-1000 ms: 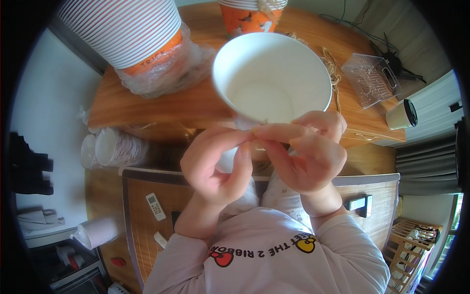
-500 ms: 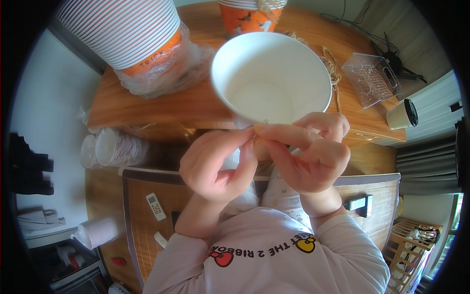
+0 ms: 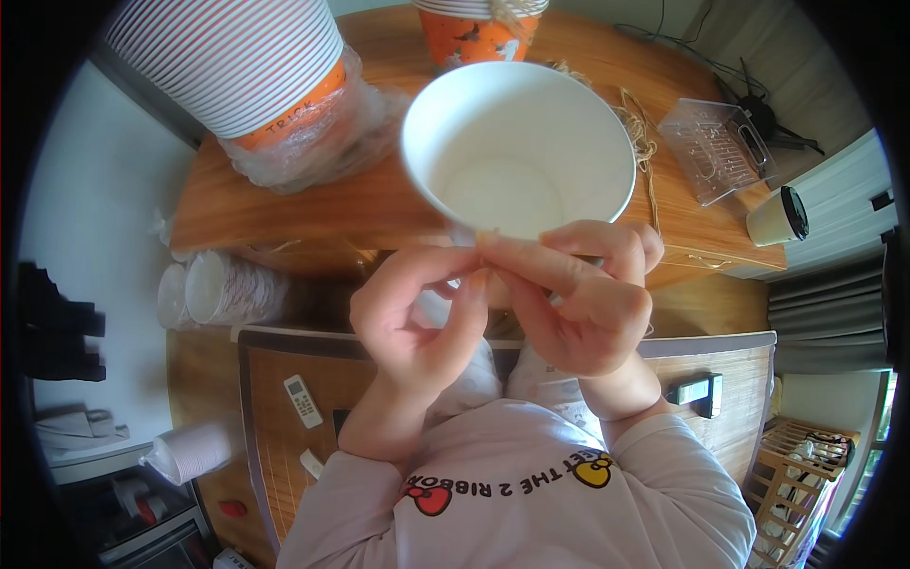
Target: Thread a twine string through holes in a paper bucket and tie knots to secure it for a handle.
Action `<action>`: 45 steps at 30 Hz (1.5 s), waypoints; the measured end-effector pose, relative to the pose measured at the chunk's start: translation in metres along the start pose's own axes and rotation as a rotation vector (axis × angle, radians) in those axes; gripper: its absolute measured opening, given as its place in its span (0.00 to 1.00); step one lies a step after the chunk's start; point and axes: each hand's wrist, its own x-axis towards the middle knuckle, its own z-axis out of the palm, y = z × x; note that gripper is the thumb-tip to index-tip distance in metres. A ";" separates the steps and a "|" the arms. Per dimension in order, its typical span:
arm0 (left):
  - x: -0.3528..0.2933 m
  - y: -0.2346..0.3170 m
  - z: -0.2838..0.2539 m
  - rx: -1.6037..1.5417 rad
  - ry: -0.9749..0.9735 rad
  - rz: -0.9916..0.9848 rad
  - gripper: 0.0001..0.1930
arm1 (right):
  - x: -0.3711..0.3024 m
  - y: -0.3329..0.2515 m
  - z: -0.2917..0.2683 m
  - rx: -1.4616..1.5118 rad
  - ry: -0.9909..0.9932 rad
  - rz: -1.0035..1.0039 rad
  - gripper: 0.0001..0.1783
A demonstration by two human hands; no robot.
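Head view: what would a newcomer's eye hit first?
The large round bucket, white inside, gaping just above centre. Below it, the person's bare left hand and bare right hand meet at the fingertips. Upper left, a tall stack of white-rimmed orange buckets rises.

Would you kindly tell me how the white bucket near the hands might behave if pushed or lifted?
The bucket shows a bare inside and a thin rim, so it is probably light for its size. Its smooth, card-like wall may flex if squeezed. Its round mouth seems wider than its base, so it could tip or roll if pushed.
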 end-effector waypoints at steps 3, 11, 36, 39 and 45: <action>0.000 -0.003 0.000 0.046 0.003 0.047 0.08 | 0.001 -0.001 0.000 -0.009 -0.002 0.001 0.25; 0.002 -0.005 0.000 0.107 -0.018 0.106 0.08 | 0.001 0.001 -0.002 -0.003 -0.016 0.024 0.26; 0.009 -0.010 0.009 0.410 -0.014 0.289 0.13 | -0.010 0.012 -0.006 0.211 -0.030 0.154 0.26; 0.009 -0.011 0.007 0.400 -0.028 0.288 0.14 | -0.011 0.006 -0.007 0.239 -0.023 0.202 0.27; 0.008 -0.012 0.010 0.437 -0.031 0.330 0.14 | -0.015 0.006 -0.004 0.200 0.007 0.201 0.26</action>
